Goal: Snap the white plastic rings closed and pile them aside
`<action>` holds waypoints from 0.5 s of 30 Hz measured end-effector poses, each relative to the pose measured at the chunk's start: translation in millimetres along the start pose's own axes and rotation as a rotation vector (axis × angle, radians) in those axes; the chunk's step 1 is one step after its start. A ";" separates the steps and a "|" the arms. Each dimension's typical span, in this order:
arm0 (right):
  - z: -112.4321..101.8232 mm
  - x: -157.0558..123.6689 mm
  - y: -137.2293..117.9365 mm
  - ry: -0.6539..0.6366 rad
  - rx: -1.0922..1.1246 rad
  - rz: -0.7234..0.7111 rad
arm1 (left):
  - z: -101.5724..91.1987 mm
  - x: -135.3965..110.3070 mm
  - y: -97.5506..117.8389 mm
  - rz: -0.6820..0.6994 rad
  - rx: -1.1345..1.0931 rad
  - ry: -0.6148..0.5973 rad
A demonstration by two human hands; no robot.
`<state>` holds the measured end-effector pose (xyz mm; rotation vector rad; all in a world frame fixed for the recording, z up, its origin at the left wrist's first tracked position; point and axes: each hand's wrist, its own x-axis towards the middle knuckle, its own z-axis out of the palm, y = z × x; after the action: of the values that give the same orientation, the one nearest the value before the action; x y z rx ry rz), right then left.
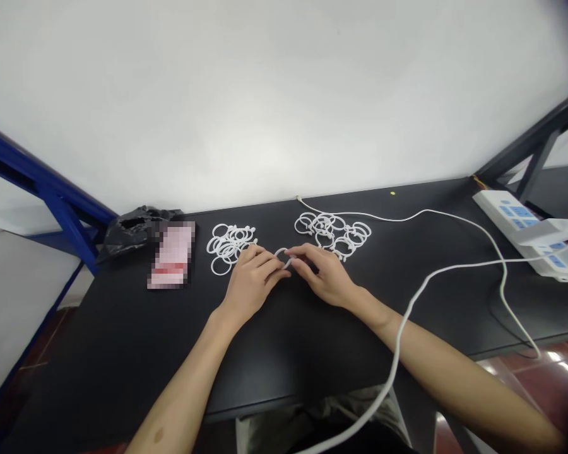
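While I watch from my remote station, both hands meet over the black table, working on one white ring between the two piles. I judge the step in hand to be fine two-handed work on that single ring. My left hand has its fingers drawn together, with the tips pinching the ring's near left side; my right hand pinches it from the right between thumb and fingers. As I read it, the next move calls for a light, steady pinch from both sides, so that the thin band neither slips nor twists.

The ring looks slim, smooth and plain white, its upper arc showing in the gap between the hands; fingers cover the rest, so I cannot tell whether it is closed or parted. A loose left pile of similar rings lies just beyond my left hand, overlapping one another. Beyond my right hand sits the right pile, more spread out, with small knobs showing on several rings.
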<state>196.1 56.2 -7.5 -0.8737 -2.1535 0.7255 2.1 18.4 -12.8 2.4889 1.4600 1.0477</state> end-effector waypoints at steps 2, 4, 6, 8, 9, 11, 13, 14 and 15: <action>1.2 -0.8 0.3 -0.007 0.001 -0.004 | -0.3 0.2 1.1 0.001 0.003 -0.006; 3.4 -1.0 1.3 0.007 -0.005 -0.012 | -0.6 0.2 1.7 0.001 -0.002 -0.005; 5.5 -0.7 2.5 0.024 -0.015 -0.019 | -0.4 0.1 1.6 -0.003 -0.006 -0.001; 6.6 -0.2 3.2 0.030 -0.020 -0.022 | 0.0 -0.1 1.0 -0.005 -0.011 0.005; 6.5 0.0 3.1 0.031 -0.018 -0.018 | 0.2 -0.3 0.6 -0.003 -0.014 0.010; 5.3 0.7 2.5 0.031 -0.013 0.001 | 0.4 -0.4 0.4 0.000 -0.021 0.020; 3.3 1.3 1.9 0.040 -0.020 0.026 | -0.1 -0.3 1.0 0.004 -0.025 0.028; 2.4 1.5 1.9 0.048 -0.027 0.034 | -0.5 -0.2 1.6 0.003 -0.025 0.029; 1.9 1.6 2.3 0.054 -0.034 0.039 | -1.0 0.0 2.4 0.001 -0.024 0.029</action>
<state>194.6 58.3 -9.6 -0.9450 -2.1113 0.6786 3.3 16.9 -11.1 2.4686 1.4454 1.0996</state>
